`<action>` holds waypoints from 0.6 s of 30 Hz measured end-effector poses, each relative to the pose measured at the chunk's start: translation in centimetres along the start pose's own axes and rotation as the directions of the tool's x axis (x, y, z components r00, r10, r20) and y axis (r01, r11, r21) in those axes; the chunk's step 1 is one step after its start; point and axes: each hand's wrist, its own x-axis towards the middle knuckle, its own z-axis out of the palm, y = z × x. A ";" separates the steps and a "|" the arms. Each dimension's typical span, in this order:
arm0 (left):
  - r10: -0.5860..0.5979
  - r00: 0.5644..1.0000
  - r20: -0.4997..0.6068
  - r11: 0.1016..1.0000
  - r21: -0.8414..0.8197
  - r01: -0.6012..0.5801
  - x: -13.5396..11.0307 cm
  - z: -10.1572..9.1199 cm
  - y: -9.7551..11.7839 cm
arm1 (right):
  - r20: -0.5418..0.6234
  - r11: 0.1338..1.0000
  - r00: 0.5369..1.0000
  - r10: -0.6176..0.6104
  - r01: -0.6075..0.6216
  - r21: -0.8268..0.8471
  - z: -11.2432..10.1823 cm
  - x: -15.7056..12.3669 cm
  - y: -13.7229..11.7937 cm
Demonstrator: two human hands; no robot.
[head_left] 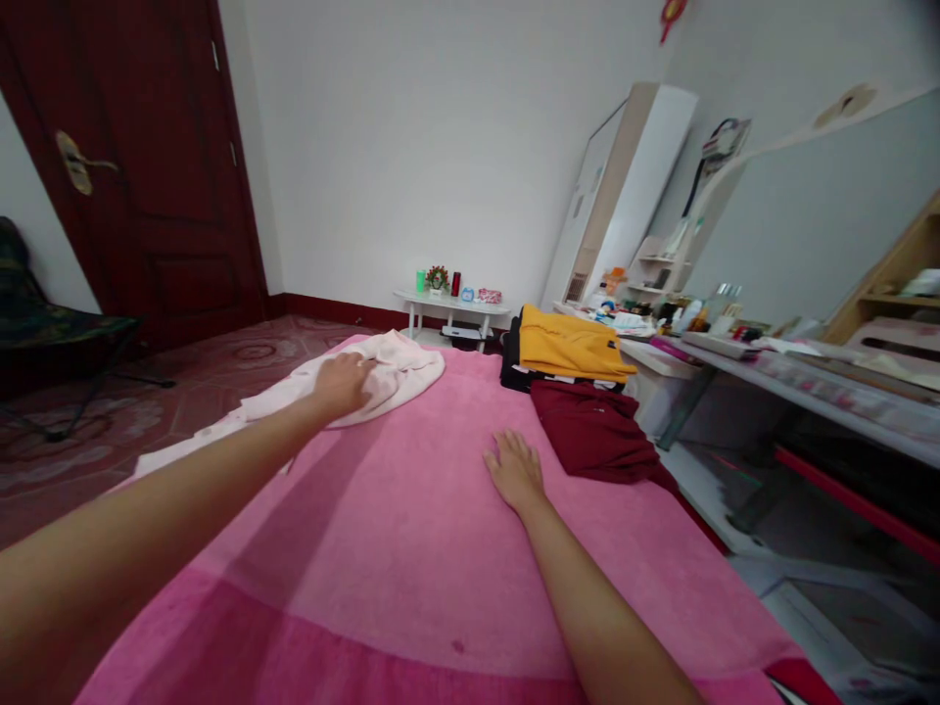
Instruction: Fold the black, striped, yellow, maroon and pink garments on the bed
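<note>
My left hand (344, 385) reaches far out and closes its fingers on a pale pink garment (397, 374) that lies crumpled at the far left of the pink blanket (411, 529). My right hand (516, 468) lies flat on the blanket with its fingers stretched out, holding nothing. Just to its right is a dark red garment (596, 431), spread loosely. Behind that sits a folded stack with a yellow garment (573, 345) on top of dark clothes.
A small white table (451, 304) with little items stands by the far wall. A cluttered desk (771, 367) and white cabinet (624, 186) run along the right. A dark red door (147, 166) and a folding chair (51, 333) are at the left.
</note>
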 end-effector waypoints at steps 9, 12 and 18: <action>-0.313 0.948 -0.066 0.866 0.391 0.313 -2.6 0.5 -9.0 | -0.044 1.000 0.999 -0.004 0.004 0.015 0.2 0.0 -0.2; -0.246 0.959 -0.140 0.859 0.427 0.282 -3.1 0.8 -8.4 | -0.041 0.999 0.999 -0.006 0.008 0.031 0.1 -0.1 -0.3; -0.087 0.965 -0.245 0.884 0.429 0.189 -3.3 0.4 -6.2 | -0.084 0.997 0.996 -0.011 0.018 0.080 0.1 -0.3 0.1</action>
